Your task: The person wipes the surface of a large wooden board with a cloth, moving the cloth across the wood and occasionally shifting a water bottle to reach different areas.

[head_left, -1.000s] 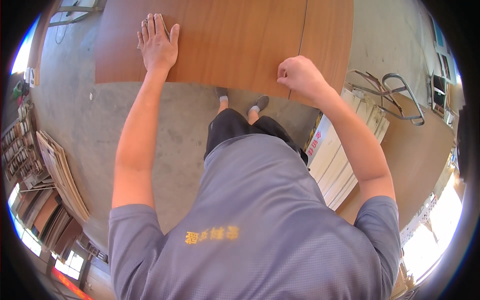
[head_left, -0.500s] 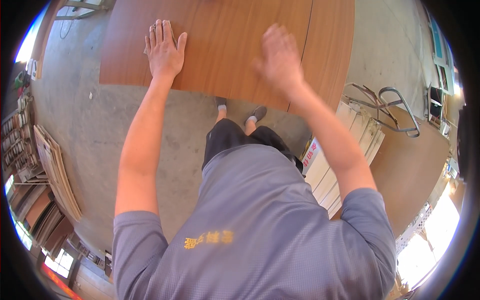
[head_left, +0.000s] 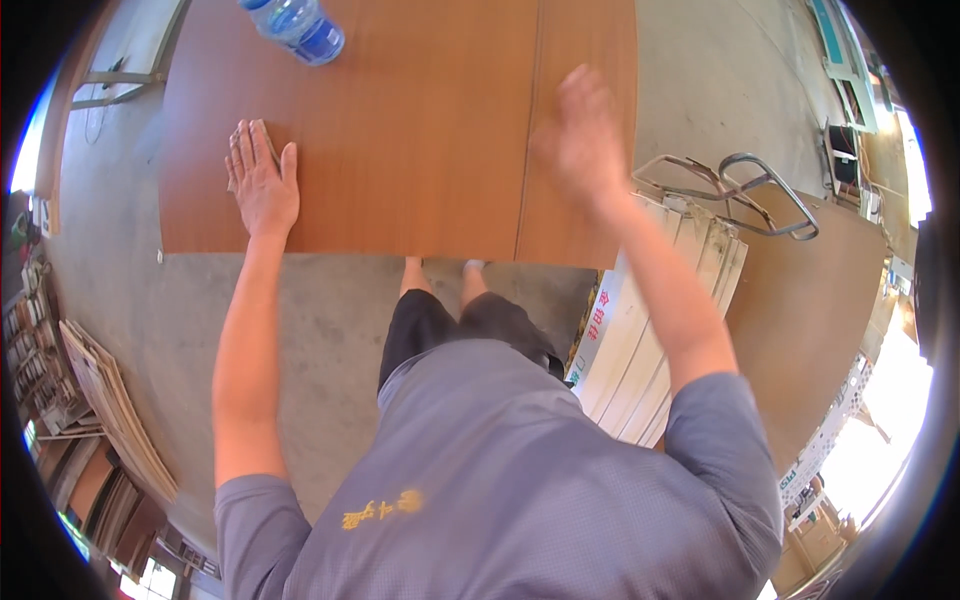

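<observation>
While the head view looks straight down, the left hand [head_left: 262, 185] lies flat, fingers spread, pressed on the brown wooden board [head_left: 400, 130] near its 8 o'clock corner. The right hand [head_left: 580, 135] hovers blurred over the board's 3 o'clock side, open, holding nothing. A blue water bottle [head_left: 296, 24] lies at 11 o'clock. White slats [head_left: 660, 320] are stacked at 4 o'clock on the concrete floor [head_left: 330, 320].

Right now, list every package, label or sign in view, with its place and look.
Bottle: top left on the brown board, clear plastic, blue label band.
Printed strip: right of the legs, on the end of the white slats, white with red marks.
Shirt print: small, yellow, on grey.
</observation>
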The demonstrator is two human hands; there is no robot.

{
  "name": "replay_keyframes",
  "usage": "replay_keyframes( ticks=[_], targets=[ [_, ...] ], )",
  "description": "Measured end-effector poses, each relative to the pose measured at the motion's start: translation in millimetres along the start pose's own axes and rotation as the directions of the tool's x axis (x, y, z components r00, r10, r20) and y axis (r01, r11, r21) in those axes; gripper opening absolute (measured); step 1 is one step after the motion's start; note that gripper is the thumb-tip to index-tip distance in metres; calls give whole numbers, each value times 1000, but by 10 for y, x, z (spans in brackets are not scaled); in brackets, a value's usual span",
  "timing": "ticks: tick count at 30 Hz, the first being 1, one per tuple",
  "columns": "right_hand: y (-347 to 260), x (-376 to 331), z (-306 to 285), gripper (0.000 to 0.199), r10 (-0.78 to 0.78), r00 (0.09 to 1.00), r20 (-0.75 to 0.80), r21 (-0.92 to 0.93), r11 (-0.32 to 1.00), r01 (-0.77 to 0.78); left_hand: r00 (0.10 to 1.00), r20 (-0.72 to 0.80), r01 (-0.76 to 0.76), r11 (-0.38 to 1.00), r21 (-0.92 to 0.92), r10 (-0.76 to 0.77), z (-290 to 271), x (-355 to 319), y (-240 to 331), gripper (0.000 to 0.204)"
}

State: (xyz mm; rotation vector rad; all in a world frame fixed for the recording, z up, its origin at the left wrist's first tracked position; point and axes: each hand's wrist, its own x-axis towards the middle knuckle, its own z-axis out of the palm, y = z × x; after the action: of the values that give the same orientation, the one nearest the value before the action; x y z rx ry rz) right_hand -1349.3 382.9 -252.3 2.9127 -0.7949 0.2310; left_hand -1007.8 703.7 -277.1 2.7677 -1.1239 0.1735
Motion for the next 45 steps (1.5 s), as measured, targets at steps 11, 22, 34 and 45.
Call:
replay_keyframes(
  ticks=[11, 22, 34, 45],
  targets=[
    [1340, 887, 25, 70, 134, 953, 271, 163, 970, -183, 999, 10, -44, 999, 6, 44, -26, 70, 54, 70],
    [392, -1694, -408, 77, -432, 820, 376, 449, 859, 247, 986, 54, -153, 988, -37, 155, -5, 58, 0, 68],
    [-799, -5349, -383, 61, 586, 216, 781, 160, 148, -976, 655, -146, -742, 594, -311, 741, 449, 948, 4263, 76],
    [102, -3158, -406, 57, 743, 541, 393, 744, 88, -662, 634, 281, -711, 686, -156, 721, 75, -66, 3264, 82]
  ],
)
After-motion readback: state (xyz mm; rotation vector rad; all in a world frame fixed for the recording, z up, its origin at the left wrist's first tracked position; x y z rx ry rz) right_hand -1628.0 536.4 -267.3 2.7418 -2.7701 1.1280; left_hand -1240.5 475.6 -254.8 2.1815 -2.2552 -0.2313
